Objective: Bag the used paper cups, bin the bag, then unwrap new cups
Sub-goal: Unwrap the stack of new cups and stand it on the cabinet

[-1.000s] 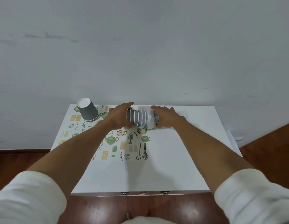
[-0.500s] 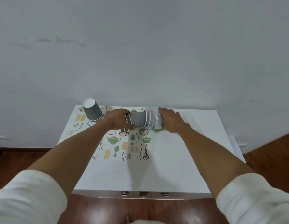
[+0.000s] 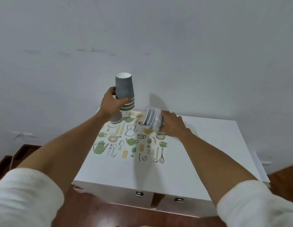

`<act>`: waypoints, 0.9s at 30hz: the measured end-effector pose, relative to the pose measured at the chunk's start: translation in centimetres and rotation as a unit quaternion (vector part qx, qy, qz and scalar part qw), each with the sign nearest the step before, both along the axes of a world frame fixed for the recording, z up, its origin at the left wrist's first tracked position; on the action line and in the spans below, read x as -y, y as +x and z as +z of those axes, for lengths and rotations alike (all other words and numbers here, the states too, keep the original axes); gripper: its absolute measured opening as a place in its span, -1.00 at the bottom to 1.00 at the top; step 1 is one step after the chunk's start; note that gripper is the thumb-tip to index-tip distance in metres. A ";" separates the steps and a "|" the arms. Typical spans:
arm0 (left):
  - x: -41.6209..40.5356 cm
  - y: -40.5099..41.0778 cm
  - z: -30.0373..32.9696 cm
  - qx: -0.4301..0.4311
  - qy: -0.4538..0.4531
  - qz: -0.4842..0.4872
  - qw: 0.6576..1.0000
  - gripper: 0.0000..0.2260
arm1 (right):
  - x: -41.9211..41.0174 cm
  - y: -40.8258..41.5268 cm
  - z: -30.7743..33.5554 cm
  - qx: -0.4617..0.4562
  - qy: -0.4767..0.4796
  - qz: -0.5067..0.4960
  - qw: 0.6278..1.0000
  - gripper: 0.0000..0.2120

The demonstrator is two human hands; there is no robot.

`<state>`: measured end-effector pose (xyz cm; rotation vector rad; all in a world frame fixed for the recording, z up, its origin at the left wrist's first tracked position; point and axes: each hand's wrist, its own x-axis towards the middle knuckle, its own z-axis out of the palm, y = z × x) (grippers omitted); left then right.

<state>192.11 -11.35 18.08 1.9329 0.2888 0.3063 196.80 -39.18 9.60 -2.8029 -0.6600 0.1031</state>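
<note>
Cups, paper, grey, ribbed with a wavy embossed pattern, tapered, nested upside down into a short stack (image 3: 125,92): white base of the top one faces up, white rolled rims show as bands at the bottom. Left hand (image 3: 111,102) grips the stack low on its side, fingers and thumb curled round it, held in the air above the table's far left corner.

Single cup (image 3: 116,118), same make, inverted on the table, partly hidden behind the left wrist.

Wrapped cups (image 3: 153,119): a few nested, lying tilted on their side in crinkled clear plastic film; right hand (image 3: 172,124) clasps the wrapped end, fingers curled round it, against the tabletop.

Table (image 3: 208,145), white, smooth, rectangular; mat (image 3: 131,141) printed with teapots, cups and utensils in green and tan.
</note>
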 end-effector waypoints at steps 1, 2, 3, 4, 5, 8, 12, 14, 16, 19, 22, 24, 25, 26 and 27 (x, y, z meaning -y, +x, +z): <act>-1.0 0.1 0.2 0.008 0.002 0.005 1.000 -0.36 | -0.5 -0.1 -0.1 0.000 -0.003 0.004 1.000 -0.40; -2.1 0.2 0.2 0.009 0.008 0.010 1.000 -0.33 | -1.2 -0.2 -0.1 0.002 -0.005 0.006 1.000 -0.37; -3.1 0.3 0.2 0.009 0.017 0.011 1.000 -0.32 | -1.8 -0.2 -0.2 0.003 -0.006 0.006 1.000 -0.33; -4.1 0.3 0.0 0.003 0.022 0.010 1.000 -0.32 | -2.4 -0.3 -0.2 0.000 -0.008 0.002 1.000 -0.31; -5.0 0.4 -0.3 -0.002 0.027 0.009 1.000 -0.32 | -3.1 -0.4 -0.3 -0.004 -0.011 0.000 1.000 -0.29; -6.8 0.6 -1.9 -0.022 0.028 -0.002 0.999 -0.32 | -4.7 -0.7 -0.8 0.001 -0.024 -0.009 1.000 -0.30; -8.2 1.0 -4.0 -0.037 0.026 -0.017 0.999 -0.31 | -6.2 -1.4 -1.3 0.010 -0.046 -0.025 0.999 -0.45; -8.7 1.3 -4.9 -0.052 0.031 -0.021 0.998 -0.32 | -6.8 -1.6 -1.5 0.004 -0.056 -0.032 0.998 -0.49; -9.3 1.5 -5.8 -0.068 0.028 -0.030 0.997 -0.32 | -7.4 -1.8 -1.8 -0.004 -0.060 -0.039 0.997 -0.44; -9.9 1.7 -7.5 -0.094 0.020 -0.048 0.994 -0.34 | -7.7 -2.0 -2.4 -0.011 -0.063 -0.050 0.997 -0.30; -10.2 1.5 -8.5 -0.122 0.004 -0.058 0.991 -0.37 | -7.8 -2.4 -2.6 -0.022 -0.066 -0.051 0.996 -0.33; -10.2 1.4 -9.1 -0.133 0.014 -0.060 0.989 -0.34 | -7.9 -2.5 -2.5 -0.027 -0.059 -0.053 0.996 -0.34; -10.0 1.3 -9.4 -0.147 0.024 -0.048 0.988 -0.28 | -7.9 -2.5 -2.5 -0.033 -0.052 -0.056 0.996 -0.32; -9.9 1.1 -9.7 -0.181 0.030 -0.021 0.983 -0.21 | -8.0 -2.5 -2.4 -0.041 -0.045 -0.059 0.996 -0.28; -9.7 0.7 -9.9 -0.235 0.022 0.011 0.972 -0.16 | -8.0 -2.4 -2.5 -0.051 -0.036 -0.062 0.996 -0.24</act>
